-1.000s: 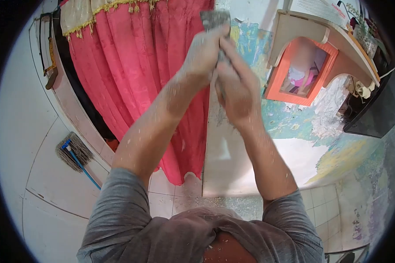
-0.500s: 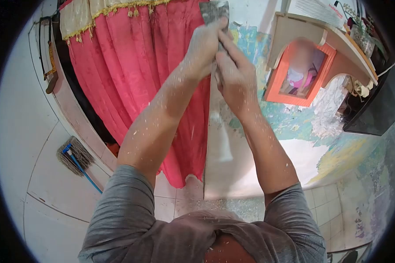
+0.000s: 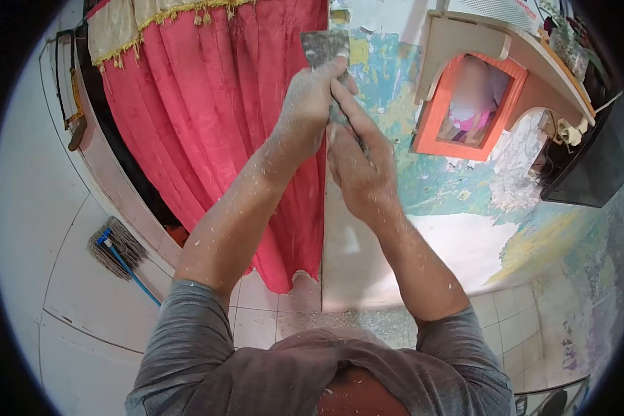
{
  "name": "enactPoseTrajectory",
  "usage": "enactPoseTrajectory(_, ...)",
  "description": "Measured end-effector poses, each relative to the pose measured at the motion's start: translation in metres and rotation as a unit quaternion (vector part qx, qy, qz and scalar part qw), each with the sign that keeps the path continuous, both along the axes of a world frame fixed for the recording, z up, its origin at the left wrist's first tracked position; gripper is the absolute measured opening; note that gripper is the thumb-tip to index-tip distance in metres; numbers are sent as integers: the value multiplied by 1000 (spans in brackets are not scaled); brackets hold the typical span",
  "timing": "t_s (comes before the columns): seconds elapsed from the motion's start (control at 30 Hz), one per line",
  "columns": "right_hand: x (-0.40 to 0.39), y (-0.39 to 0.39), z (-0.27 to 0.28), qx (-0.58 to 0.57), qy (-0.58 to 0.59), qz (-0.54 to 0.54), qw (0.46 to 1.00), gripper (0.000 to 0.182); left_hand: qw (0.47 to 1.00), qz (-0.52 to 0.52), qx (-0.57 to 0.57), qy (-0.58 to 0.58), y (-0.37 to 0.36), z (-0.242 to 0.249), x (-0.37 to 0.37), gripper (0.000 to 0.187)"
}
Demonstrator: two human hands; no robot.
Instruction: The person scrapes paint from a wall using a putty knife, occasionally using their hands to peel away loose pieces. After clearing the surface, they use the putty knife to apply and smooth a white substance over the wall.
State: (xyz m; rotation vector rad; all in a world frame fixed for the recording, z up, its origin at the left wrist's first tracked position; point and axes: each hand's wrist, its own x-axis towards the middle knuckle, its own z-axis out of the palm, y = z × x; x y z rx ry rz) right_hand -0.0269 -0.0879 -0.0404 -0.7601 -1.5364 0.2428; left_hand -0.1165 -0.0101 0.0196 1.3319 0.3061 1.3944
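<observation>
Grey metal shows at the flared blade of the scraper [image 3: 324, 46], which is held up in front of the person, with the blade at the far end. The left hand [image 3: 308, 97] is clenched around its upper part, just behind the blade. The right hand [image 3: 362, 166] grasps the handle lower down, nearer the person, with its fingers curled around it. Whether the blade touches the wall [image 3: 385, 104] cannot be told. Pale flakes dot both forearms.

A pink curtain [image 3: 208, 118] with a gold fringe [image 3: 180, 12] hangs to the left of the scraper, partly behind the left arm. On the right, the wall has patches of blue, green, yellow and white. An orange frame [image 3: 430, 132] sits there, slightly tilted, below a shelf [image 3: 457, 38]. A black panel [image 3: 589, 170] stands further right. On the far left hangs a saw [image 3: 75, 100]; nearer, a mop [image 3: 121, 246] with a blue handle lies against a pale surface [image 3: 83, 277].
</observation>
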Motion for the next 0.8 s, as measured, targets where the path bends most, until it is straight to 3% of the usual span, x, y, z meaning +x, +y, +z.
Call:
enactPoseTrajectory(0.07, 0, 6, 10, 1, -6, -15, 1000, 49, 999, -35, 42, 2, 24, -2, 3, 22)
enactPoseTrajectory(0.1, 1, 15, 31, 0, 9, 17, 1000, 49, 915, 100, 377, 103, 54, 12, -2, 21)
enactPoseTrajectory(0.13, 2, 24, 47, 7, 24, 47, 999, 49, 916, 96, 375, 103, 48, 17, 1, 21)
enactPoseTrajectory(0.17, 1, 31, 46, 47, 32, 55, 997, 49, 976, 12, 212, 46, 36, 30, 4, 22)
enactPoseTrajectory(0.2, 2, 28, 38, 50, 31, 55, 997, 49, 996, -71, 43, -12, 28, 39, 4, 22)
enactPoseTrajectory(0.27, 3, 7, 12, 56, -18, -32, 998, 48, 994, -75, 80, 28, 7, 3, -4, 24)
enactPoseTrajectory(0.33, 8, -8, -14, 20, -5, -20, 1000, 49, 999, 9, 27, 45, -1, -28, 7, 25)
enactPoseTrajectory(0.4, 14, 1, -13, -24, 8, -7, 1000, 49, 995, 51, -7, 80, 18, -15, 15, 28)
enactPoseTrajectory(0.47, 21, 21, 24, -8, 58, 29, 998, 50, 954, 63, 278, 94, 49, 8, 22, 32)
enactPoseTrajectory(0.5, 20, 14, 34, -36, 73, 33, 996, 51, 998, -31, 63, 8, 17, 25, 27, 34)
enactPoseTrajectory(0.63, 21, -12, 14, -34, 37, 10, 999, 50, 998, 41, 27, 33, -8, -5, 26, 32)
enactPoseTrajectory(0.73, 23, -1, 16, -110, 74, -7, 991, 51, 992, 39, 97, 71, 26, 5, 31, 31)
enactPoseTrajectory(0.8, 30, 34, 34, 31, 61, 61, 996, 54, 993, -20, 106, 42, 30, 17, 32, 31)
